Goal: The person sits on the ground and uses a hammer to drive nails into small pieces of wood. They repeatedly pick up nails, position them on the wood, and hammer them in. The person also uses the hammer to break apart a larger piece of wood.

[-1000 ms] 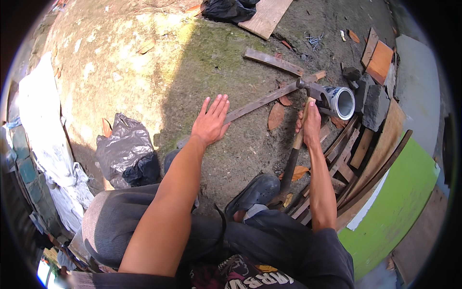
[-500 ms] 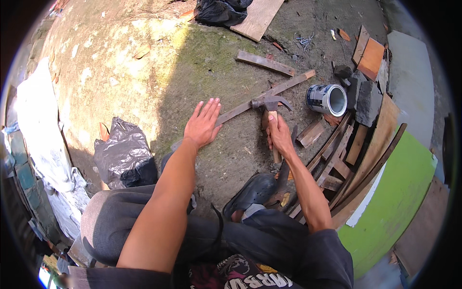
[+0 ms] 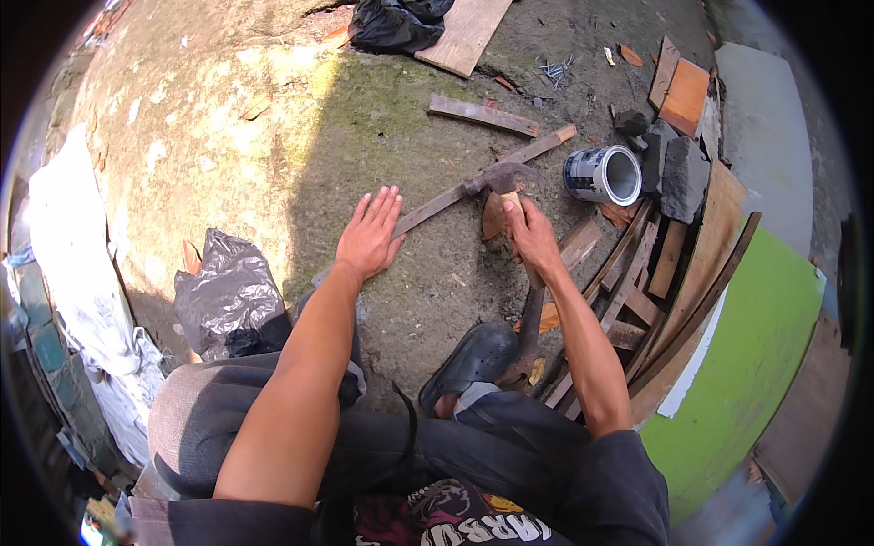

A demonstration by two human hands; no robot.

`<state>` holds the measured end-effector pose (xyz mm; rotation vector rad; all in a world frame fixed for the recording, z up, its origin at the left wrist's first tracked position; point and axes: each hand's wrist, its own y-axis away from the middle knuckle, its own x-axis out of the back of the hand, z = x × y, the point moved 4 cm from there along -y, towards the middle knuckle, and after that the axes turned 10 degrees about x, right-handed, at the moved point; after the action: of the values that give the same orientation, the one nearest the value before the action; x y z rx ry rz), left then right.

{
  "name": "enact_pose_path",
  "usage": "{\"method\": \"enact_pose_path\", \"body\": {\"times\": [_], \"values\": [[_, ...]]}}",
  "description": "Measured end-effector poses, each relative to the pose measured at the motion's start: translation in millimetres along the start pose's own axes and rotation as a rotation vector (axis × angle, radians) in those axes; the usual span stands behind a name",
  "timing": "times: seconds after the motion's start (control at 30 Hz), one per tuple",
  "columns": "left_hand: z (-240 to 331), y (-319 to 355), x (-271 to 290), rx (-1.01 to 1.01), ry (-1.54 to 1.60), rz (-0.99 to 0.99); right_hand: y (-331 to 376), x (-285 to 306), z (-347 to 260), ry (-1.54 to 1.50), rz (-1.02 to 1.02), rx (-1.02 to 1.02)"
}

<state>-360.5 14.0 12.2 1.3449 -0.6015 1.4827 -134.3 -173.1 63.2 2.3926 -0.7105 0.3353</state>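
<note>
A long narrow wooden strip [image 3: 437, 207] lies slantwise on the mossy concrete. My left hand [image 3: 371, 235] rests flat over its nearer part, fingers stretched and held side by side. My right hand [image 3: 532, 237] is wrapped round the wooden handle of a claw hammer [image 3: 496, 178]. The hammer's steel head is at the strip, between my left hand and its far end; whether it touches cannot be made out. Part of the handle is hidden by my fingers. A second, shorter wood strip [image 3: 484, 116] lies just beyond.
Right of the hammer stands an open metal can [image 3: 604, 176] on its side, against dark stone blocks [image 3: 681, 180]. Scrap wood [image 3: 669, 259] and a green board [image 3: 742, 364] lie at the right. Loose nails [image 3: 555, 71] lie farther off. A black plastic bag [image 3: 229, 296] sits at the left.
The view has shifted slightly, so the ground things appear farther left and higher. My right hand has moved a little right with the hammer, its handle now slanting more. The left hand stays on the strip.
</note>
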Motion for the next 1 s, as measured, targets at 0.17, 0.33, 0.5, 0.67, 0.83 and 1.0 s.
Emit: {"method": "enact_pose_path", "body": {"times": [0.17,0.33,0.5,0.67,0.83,1.0], "values": [[4.9,1.0,4.3,0.000,-0.015,0.025,-4.8,12.5,-9.1,-0.487,0.508,0.026],[-1.5,2.4,1.0,0.006,0.036,0.019,23.7,-37.0,-7.6,-0.038,0.115,-0.038],[1.8,0.8,4.0,-0.002,-0.006,0.025,12.4,-12.0,-7.2,-0.500,0.349,0.001],[-0.4,0.9,1.0,0.006,-0.004,0.019,21.5,-46.9,9.5,-0.106,0.086,-0.047],[-0.2,2.9,2.1,0.003,-0.002,0.038,33.7,-50.7,12.7,-0.067,0.271,0.144],[0.6,4.8,2.1,0.008,-0.009,0.045,62.0,-61.5,-5.4,0.175,0.312,0.531]]}}
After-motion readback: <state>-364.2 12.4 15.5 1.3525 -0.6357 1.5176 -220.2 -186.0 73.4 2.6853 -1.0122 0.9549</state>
